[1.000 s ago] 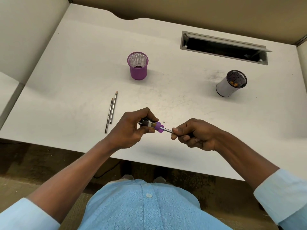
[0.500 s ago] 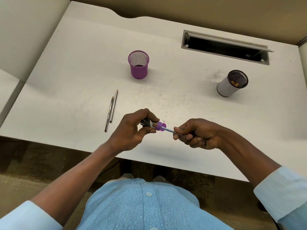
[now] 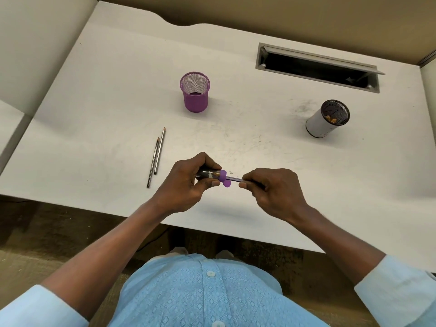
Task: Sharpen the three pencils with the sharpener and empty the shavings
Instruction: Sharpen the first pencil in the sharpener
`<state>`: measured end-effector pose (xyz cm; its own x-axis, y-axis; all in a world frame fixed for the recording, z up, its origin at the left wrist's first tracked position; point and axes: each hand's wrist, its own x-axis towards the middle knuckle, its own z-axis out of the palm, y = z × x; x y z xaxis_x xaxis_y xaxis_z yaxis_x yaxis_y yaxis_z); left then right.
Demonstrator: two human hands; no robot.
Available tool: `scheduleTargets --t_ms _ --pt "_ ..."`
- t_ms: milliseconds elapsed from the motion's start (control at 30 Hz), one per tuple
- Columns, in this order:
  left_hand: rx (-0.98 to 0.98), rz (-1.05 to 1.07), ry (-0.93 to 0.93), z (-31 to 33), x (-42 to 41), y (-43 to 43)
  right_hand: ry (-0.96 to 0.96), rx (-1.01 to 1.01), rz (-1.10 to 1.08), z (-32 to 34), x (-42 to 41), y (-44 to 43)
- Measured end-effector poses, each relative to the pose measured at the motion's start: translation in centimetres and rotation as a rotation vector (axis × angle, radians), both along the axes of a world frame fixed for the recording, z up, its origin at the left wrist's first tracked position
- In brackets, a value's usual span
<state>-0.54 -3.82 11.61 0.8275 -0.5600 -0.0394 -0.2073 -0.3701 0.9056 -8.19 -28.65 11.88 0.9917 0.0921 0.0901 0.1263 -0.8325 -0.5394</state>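
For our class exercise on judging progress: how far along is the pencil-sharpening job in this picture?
Likely done: two pencils lie on the desk, tips seemingly pointed. In hand: the left hand grips the sharpener while the right hand holds the third pencil in it. Left: emptying the sharpener; the white cup already holds some shavings.

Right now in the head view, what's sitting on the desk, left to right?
pair of pencils → purple mesh cup → white cup. Cable slot left out: it spans the white cup's position.
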Motion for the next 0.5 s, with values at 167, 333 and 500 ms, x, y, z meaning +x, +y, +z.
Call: scheduleTargets --t_ms 167,333,500 --pt "0.014 -0.031 -0.006 -0.2 -0.1 -0.1 0.233 0.161 -0.011 0.1 0.2 -0.5" --pt "0.027 -0.066 -0.015 -0.3 -0.3 -0.1 0.783 0.622 -0.107 1.3 1.0 -1.3" --pt "0.017 -0.095 -0.048 -0.2 -0.4 -0.5 1.085 0.787 -0.042 1.8 1.5 -2.5"
